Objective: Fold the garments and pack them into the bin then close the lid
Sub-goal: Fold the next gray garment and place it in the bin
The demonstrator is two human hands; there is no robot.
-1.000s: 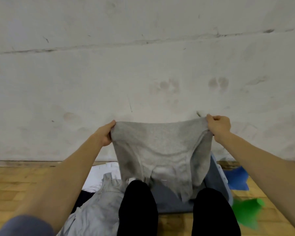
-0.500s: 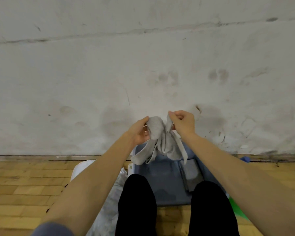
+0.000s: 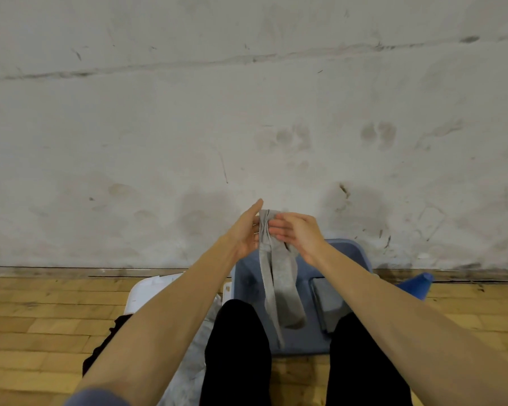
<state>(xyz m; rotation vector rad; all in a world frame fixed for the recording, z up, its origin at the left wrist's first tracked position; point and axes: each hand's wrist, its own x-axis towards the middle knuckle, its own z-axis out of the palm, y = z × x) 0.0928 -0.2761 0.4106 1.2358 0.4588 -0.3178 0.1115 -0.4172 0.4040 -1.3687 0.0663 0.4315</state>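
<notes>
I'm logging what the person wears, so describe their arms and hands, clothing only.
Both forearms are bare, and the left hand and right hand wear no gloves, rings or watch that show. A blue-grey sleeve edge covers the left upper arm; the right arm's sleeve is out of view.

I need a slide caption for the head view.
Both hands press a folded grey garment flat above the open blue bin.

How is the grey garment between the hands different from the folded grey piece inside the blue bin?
The grey garment hangs in the air as a long narrow strip, pressed between the left hand and the right hand; the folded piece lies flat in the blue bin, touched by neither hand. The garment is lighter grey, the folded piece somewhat darker. Both are grey cloth.
</notes>
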